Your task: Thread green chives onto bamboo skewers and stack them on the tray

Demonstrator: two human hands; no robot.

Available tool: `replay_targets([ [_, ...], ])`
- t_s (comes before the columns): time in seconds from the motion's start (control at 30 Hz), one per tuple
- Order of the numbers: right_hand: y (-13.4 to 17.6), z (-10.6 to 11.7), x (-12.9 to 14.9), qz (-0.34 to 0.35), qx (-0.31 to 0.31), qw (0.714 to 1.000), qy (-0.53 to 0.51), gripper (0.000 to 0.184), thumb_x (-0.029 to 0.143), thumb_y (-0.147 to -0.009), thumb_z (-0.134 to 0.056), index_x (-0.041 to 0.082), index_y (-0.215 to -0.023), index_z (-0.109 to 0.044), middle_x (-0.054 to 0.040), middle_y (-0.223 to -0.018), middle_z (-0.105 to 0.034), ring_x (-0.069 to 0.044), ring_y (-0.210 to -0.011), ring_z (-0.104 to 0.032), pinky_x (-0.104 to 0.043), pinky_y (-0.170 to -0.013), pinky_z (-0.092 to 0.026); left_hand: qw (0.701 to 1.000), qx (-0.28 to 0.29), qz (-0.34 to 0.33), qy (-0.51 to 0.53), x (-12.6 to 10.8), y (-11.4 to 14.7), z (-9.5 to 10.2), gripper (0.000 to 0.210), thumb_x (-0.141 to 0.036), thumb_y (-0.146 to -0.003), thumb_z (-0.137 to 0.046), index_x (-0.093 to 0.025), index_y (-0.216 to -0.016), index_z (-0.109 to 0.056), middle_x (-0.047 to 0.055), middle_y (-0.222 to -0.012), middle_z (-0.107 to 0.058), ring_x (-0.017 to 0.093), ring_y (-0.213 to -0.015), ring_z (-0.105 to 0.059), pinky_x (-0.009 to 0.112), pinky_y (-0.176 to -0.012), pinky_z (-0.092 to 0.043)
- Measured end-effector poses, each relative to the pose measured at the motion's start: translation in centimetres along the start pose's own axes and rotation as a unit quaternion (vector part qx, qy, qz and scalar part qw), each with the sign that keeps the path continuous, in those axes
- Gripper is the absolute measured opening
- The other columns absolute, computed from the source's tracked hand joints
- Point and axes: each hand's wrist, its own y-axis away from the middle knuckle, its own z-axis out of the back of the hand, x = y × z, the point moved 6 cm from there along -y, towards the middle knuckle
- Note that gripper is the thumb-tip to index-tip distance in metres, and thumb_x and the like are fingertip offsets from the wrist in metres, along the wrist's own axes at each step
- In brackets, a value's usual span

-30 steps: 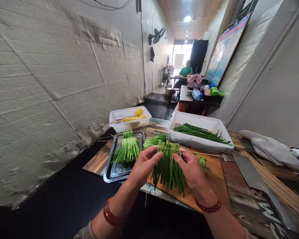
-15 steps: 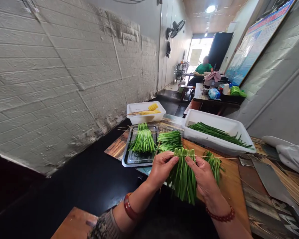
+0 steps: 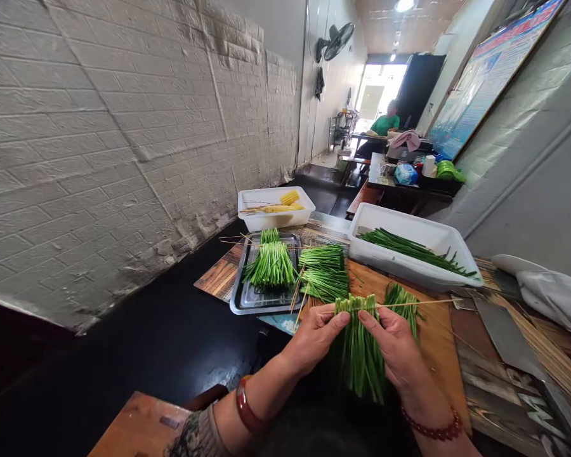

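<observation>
Between my hands hangs a row of green chives [image 3: 361,355], threaded near the top on a thin bamboo skewer [image 3: 428,303] that sticks out to the right. My left hand [image 3: 316,333] pinches the left end of the row, thumb in front. On the other end, my right hand [image 3: 393,339] grips the chives the same way. Just behind lie cut chive bundles [image 3: 323,282] and, to the right, loose chives [image 3: 402,298] on a wooden cutting board [image 3: 438,355]. Skewered chives [image 3: 270,263] rest on a metal tray [image 3: 240,301] at the left.
A white tub [image 3: 356,244] of long chives stands at back right, and a white tub [image 3: 250,219] with skewered corn at back left. A cleaver [image 3: 514,343] and bamboo skewers [image 3: 552,349] lie at right. A person [image 3: 385,124] in green sits far back.
Both hands have shifted slightly down and to the right in view with the skewered chives. The grip stays the same, and the view has tilted a little.
</observation>
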Motion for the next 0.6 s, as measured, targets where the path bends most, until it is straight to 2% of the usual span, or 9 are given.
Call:
replay_targets([
  [0.13,0.2,-0.1,-0.1,-0.004,0.011,1.000,0.013,0.031,0.044,-0.085,-0.069,0.019,-0.102,-0.075,-0.0067,-0.099,-0.076,-0.025,-0.091,-0.068,-0.039,-0.086,-0.051,0.999,0.015,0.019,0.039,0.7,0.1,0.1,0.048,-0.041,-0.084,-0.069,-0.020,-0.127,-0.065,0.010,-0.124,-0.068,0.028,-0.120,-0.058,0.041,-0.106,-0.039],
  [0.27,0.7,0.1,0.5,0.037,0.027,0.991,0.129,0.027,0.042,-0.088,-0.065,0.020,-0.100,-0.074,-0.0077,-0.103,-0.074,-0.026,-0.097,-0.066,-0.039,-0.090,-0.049,0.995,0.040,0.061,0.065,1.7,0.3,0.0,0.070,-0.035,-0.076,-0.079,-0.024,-0.139,-0.053,0.010,-0.131,-0.065,0.028,-0.125,-0.055,0.042,-0.111,-0.034],
  [0.37,1.3,0.9,1.3,0.089,-0.004,0.963,0.252,0.021,0.039,-0.086,-0.065,0.020,-0.090,-0.074,-0.0076,-0.098,-0.073,-0.026,-0.095,-0.065,-0.038,-0.088,-0.048,0.995,0.035,0.077,0.048,2.4,0.3,-0.2,0.067,-0.033,-0.074,-0.080,-0.021,-0.136,-0.057,0.011,-0.128,-0.066,0.028,-0.125,-0.055,0.042,-0.112,-0.033],
  [0.43,1.6,1.7,1.7,0.114,-0.030,0.945,0.306,0.020,0.039,-0.084,-0.067,0.021,-0.089,-0.074,-0.0072,-0.094,-0.072,-0.025,-0.089,-0.065,-0.036,-0.081,-0.050,0.995,0.025,0.083,0.050,2.9,0.4,-0.2,0.059,-0.035,-0.076,-0.078,-0.020,-0.130,-0.062,0.011,-0.124,-0.068,0.028,-0.121,-0.058,0.042,-0.110,-0.035],
  [0.53,2.4,3.3,1.8,0.109,-0.036,0.937,0.331,0.023,0.041,-0.083,-0.067,0.022,-0.094,-0.075,-0.0062,-0.090,-0.072,-0.023,-0.077,-0.065,-0.033,-0.068,-0.051,0.992,0.005,0.103,0.069,3.7,0.5,0.1,0.046,-0.038,-0.078,-0.076,-0.017,-0.117,-0.071,0.012,-0.113,-0.073,0.027,-0.107,-0.065,0.043,-0.103,-0.042],
  [0.6,3.1,5.1,2.0,0.092,-0.059,0.937,0.331,0.024,0.042,-0.086,-0.063,0.024,-0.093,-0.076,-0.0057,-0.089,-0.073,-0.022,-0.077,-0.066,-0.033,-0.068,-0.051,0.989,-0.003,0.123,0.078,4.2,0.6,0.3,0.043,-0.040,-0.077,-0.076,-0.015,-0.112,-0.073,0.012,-0.105,-0.074,0.026,-0.099,-0.067,0.041,-0.098,-0.045],
])
